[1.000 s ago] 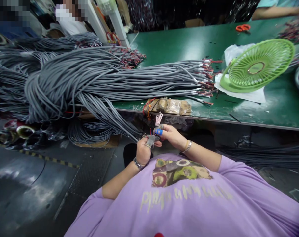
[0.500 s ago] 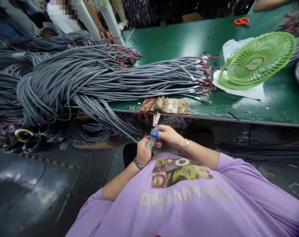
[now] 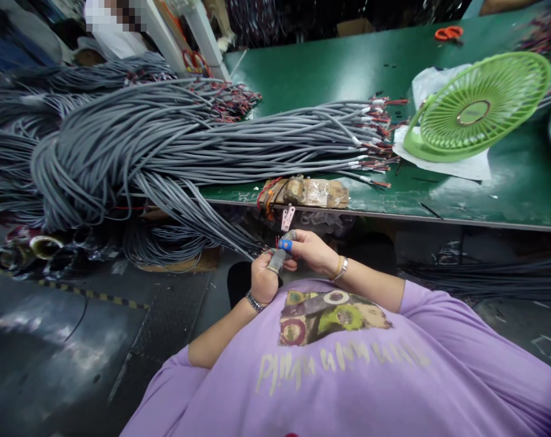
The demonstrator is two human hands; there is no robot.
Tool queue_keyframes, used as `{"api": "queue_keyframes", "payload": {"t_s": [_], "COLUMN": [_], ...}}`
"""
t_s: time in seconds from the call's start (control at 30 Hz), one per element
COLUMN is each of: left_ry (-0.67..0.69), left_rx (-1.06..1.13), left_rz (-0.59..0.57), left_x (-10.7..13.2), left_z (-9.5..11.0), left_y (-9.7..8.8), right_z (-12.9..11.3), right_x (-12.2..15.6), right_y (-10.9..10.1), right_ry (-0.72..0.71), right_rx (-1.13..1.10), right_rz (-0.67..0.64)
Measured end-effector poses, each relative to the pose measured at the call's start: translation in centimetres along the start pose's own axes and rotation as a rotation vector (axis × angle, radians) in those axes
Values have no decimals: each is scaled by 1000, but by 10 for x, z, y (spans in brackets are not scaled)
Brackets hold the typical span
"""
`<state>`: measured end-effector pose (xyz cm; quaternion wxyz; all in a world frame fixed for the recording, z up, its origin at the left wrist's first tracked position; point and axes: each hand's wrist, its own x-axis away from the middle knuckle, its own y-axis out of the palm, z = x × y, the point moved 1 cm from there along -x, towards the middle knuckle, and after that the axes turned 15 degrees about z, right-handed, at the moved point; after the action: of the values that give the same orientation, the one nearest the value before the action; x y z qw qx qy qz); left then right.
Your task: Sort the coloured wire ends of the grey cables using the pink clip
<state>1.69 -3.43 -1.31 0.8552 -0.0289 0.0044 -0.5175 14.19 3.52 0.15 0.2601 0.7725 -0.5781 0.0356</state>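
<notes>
My left hand (image 3: 264,280) is closed at the ends of several grey cables (image 3: 221,226) that slope down from the bench edge. Grey wrapping covers its thumb. Close against it, my right hand (image 3: 318,254) is pinched, with a blue band round one finger. Thin reddish wires (image 3: 277,241) stick up beside the right fingertips. Exactly what lies between those fingertips is hidden. Just beyond my hands, a pale pink clip (image 3: 287,218) hangs near the bench edge, below a taped wooden block (image 3: 318,193) wound with red and orange wire.
A thick pile of grey cables (image 3: 202,145) with stripped ends covers the left of the green bench (image 3: 312,67). At the right stands a green fan (image 3: 480,109). Orange-handled scissors (image 3: 448,34) lie at the back. Coiled cables (image 3: 170,246) sit below the bench.
Thin reddish wires now show more clearly beside my right fingertips, and my fingers have shifted slightly. The view has tilted a little; the cables and bench things stay put.
</notes>
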Motion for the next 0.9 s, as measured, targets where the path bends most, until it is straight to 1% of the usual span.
{"api": "queue_keyframes", "payload": {"t_s": [0.13, 0.27, 0.33, 0.47, 0.63, 0.77, 0.9], "left_ry": [-6, -9, -21, 14, 17, 2, 1], "left_rx": [45, 104, 111, 83, 73, 61, 83], "left_rz": [32, 107, 109, 97, 103, 100, 126], "left_x": [-1, -2, -2, -2, -2, -1, -1], "left_z": [0, -2, -3, -3, -4, -4, -3], "left_y": [-1, -2, -3, -3, -4, -4, -3], "right_z": [0, -1, -1, -1, -4, -4, -1], "right_x": [0, -1, 0, 2, 4, 4, 2], "right_y": [-4, -12, -14, -10, -2, -2, -5], "right_ry": [57, 124, 139, 98, 16, 1, 7], "right_rx": [-15, -61, -62, -25, 14, 28, 2], "right_rz": [-66, -68, -72, -91, -64, -18, 16]}}
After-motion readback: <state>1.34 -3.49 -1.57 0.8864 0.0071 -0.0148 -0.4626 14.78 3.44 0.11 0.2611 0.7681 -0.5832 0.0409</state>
